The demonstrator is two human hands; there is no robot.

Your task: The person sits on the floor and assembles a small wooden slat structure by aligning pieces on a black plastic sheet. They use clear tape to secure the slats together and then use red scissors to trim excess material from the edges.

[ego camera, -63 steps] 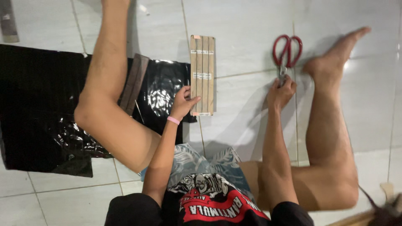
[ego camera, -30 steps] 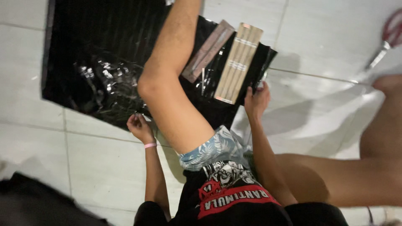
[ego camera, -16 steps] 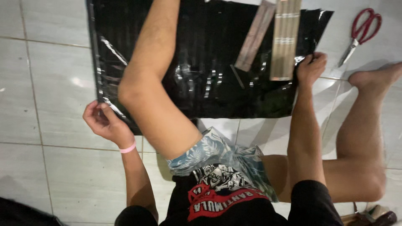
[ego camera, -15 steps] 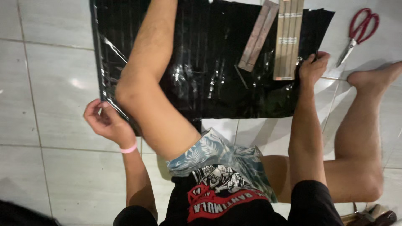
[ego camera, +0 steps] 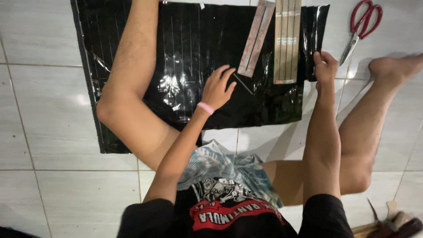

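Left hand point(ego camera: 217, 88) lies flat, fingers apart, on black sheet point(ego camera: 185, 44) mid-frame; right hand point(ego camera: 325, 66) fingers pinch its right edge.

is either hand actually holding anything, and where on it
The right hand pinches the black plastic sheet at its right edge. The left hand lies flat on the sheet, gripping nothing.

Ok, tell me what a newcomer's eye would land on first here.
First, the large glossy black plastic sheet spread on the white tiled floor, with the person's bent leg lying across it. The left hand presses flat on its middle, while the right hand grips its right edge beside a row of pale wooden slats. Red-handled scissors lie top right.
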